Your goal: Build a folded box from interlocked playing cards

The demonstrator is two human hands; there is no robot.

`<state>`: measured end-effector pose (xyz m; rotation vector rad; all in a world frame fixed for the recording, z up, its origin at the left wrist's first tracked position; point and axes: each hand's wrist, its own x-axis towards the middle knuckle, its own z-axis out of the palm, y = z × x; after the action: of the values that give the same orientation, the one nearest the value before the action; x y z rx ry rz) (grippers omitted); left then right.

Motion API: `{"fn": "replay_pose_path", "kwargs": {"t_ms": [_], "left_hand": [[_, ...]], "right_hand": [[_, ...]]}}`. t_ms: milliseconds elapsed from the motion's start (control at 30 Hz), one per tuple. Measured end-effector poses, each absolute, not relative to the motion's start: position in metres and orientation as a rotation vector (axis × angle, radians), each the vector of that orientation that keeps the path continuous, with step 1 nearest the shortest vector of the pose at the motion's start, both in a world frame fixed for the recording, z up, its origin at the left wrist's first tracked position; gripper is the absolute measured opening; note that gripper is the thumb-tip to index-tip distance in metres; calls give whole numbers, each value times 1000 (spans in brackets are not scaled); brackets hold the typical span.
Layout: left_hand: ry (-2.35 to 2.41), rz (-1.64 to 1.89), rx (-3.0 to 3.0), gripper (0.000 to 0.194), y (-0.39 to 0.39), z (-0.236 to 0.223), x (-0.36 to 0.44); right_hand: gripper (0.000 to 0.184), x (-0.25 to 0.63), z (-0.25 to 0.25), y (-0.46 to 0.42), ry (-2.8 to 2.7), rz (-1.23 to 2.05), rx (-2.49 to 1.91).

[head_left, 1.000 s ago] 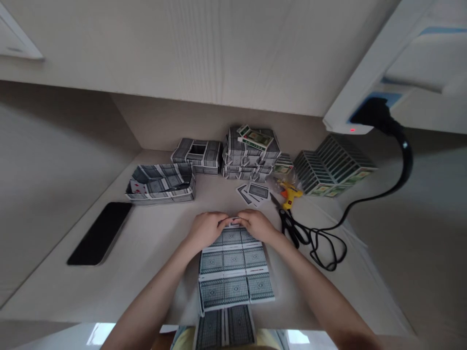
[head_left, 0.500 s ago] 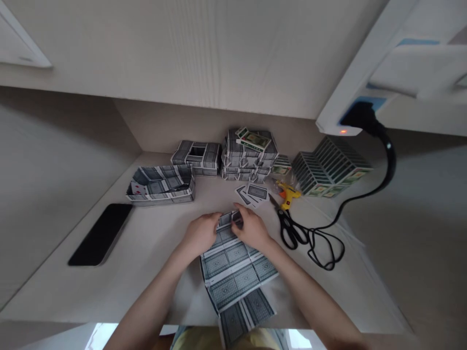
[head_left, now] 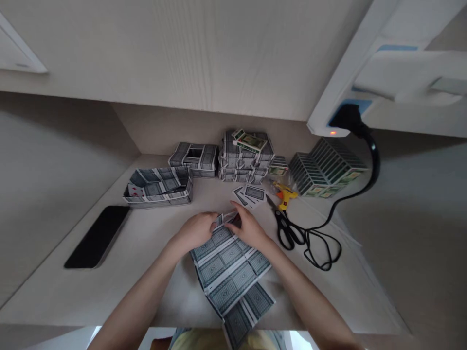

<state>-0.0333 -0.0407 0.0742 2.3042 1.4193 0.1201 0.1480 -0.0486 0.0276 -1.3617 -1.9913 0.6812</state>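
A structure of joined playing cards [head_left: 226, 266], patterned backs up, lies in front of me with its near flap reaching the table's front edge. My left hand [head_left: 196, 229] grips its far left edge, fingers curled over the cards. On the far right edge, my right hand [head_left: 249, 226] pinches the cards between thumb and fingers, some fingertips tucked out of sight. Just beyond my hands a few loose playing cards [head_left: 251, 193] lie fanned on the table. Black-handled scissors [head_left: 286, 232] and a yellow glue gun [head_left: 284, 193] rest to the right of my right hand.
At the left are a black phone [head_left: 98, 237] and an open card-built box [head_left: 158, 188]. Further card boxes [head_left: 197, 158] and a stack topped by a card pack [head_left: 251, 142] stand behind. Packs [head_left: 324, 170] sit right, near a black cable [head_left: 341, 198].
The card structure has turned slightly, its far end tilting with my hands still on it. My left hand has shifted a little left. The whole view has moved slightly.
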Motion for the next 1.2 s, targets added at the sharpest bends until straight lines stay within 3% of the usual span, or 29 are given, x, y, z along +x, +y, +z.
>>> {"fn": "replay_pose_path", "kwargs": {"t_ms": [100,433,767,1200], "left_hand": [[1373,172,2342,24,-40,68,-36],[1420,228,2255,26,-41,64,-36],[1431,212,2229,25,-43,66,-36],[1401,294,2264,25,-43,62,-38]], "right_hand": [[47,145,26,-44,-1948,679,-1437],[29,152,33,-34,-1812,859,-1480],[29,149,27,-35,-1735,813,-1474],[34,148,45,-37,-2290,588,-1499]]}}
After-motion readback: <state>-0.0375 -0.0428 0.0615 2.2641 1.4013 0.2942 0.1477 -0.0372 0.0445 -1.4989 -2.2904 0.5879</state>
